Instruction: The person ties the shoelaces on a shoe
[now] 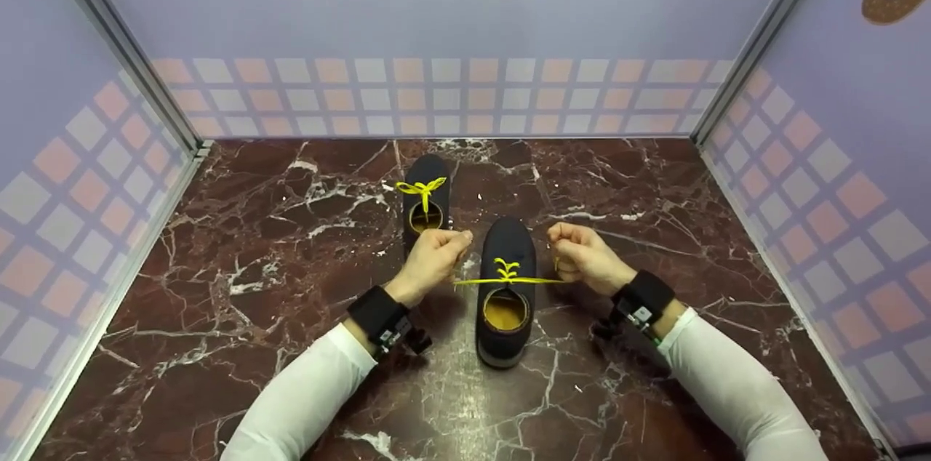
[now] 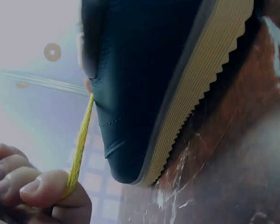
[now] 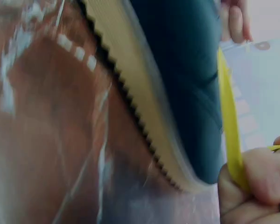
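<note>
A dark shoe with a yellow lining stands on the table between my hands, toe pointing away. Its yellow shoelace stretches sideways from the top of the lacing. One lace end is pinched by my left hand, which is left of the shoe; in the left wrist view the lace runs taut to thumb and curled fingers. On the other side, my right hand grips the opposite end, shown as a flat yellow lace in the right wrist view. Both hands are raised beside the shoe.
A second dark shoe, its yellow lace tied in a bow, stands farther back, partly hidden behind my left hand. Dark red marbled tabletop lies underneath. Patterned walls enclose the back and both sides.
</note>
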`<state>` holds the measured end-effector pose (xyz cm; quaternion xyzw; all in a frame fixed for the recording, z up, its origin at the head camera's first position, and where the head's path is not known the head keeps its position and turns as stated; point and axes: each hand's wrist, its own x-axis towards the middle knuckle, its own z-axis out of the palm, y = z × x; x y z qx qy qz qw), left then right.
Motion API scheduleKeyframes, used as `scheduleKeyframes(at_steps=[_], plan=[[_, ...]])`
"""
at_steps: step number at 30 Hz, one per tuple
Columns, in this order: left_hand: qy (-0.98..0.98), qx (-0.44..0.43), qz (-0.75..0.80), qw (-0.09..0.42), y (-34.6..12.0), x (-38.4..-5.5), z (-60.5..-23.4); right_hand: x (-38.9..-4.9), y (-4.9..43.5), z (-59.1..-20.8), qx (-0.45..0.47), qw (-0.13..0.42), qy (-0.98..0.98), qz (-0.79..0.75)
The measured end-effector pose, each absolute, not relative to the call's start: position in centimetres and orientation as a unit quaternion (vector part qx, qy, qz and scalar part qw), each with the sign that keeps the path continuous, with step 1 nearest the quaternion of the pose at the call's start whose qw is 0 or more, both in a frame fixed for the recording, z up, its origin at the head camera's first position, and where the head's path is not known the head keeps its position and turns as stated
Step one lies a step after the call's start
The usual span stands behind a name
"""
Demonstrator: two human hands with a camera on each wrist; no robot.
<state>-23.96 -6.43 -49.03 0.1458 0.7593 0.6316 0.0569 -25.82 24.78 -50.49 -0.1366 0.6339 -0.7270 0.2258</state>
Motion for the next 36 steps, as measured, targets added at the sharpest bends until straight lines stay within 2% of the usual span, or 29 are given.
scheduleKeyframes(at_steps=[4,9,11,13,19,31,33,36], plan=[[0.812,0.209,0.542,0.057,-6.5,-23.8,-48.3,-25.4,25.0,-49.1,-0.145,0.198,0.636,-0.732],[0.875,0.285,0.391,0.037,-6.5,-23.0,-47.0,-25.6,25.8,-48.1,-0.169,0.080,0.706,-0.683],[0.886,0.299,0.353,0.033,-6.4,-22.6,-46.6,-25.7,25.9,-48.1,-0.186,0.055,0.747,-0.635],[0.892,0.304,0.332,0.031,-6.4,-22.3,-46.4,-25.6,25.7,-48.2,-0.206,0.066,0.785,-0.580],[0.902,0.287,0.321,0.041,-6.2,-22.0,-46.4,-24.7,24.4,-48.4,-0.247,0.146,0.839,-0.462],[0.882,0.302,0.353,0.083,-6.9,-23.1,-46.7,-24.4,23.8,-49.0,-0.240,0.132,0.861,-0.428],[0.874,0.300,0.367,0.105,-7.0,-23.3,-46.8,-24.4,23.9,-49.1,-0.244,0.128,0.864,-0.422],[0.844,0.285,0.424,0.166,-7.1,-23.5,-47.0,-24.3,24.0,-49.4,-0.244,0.133,0.863,-0.422]])
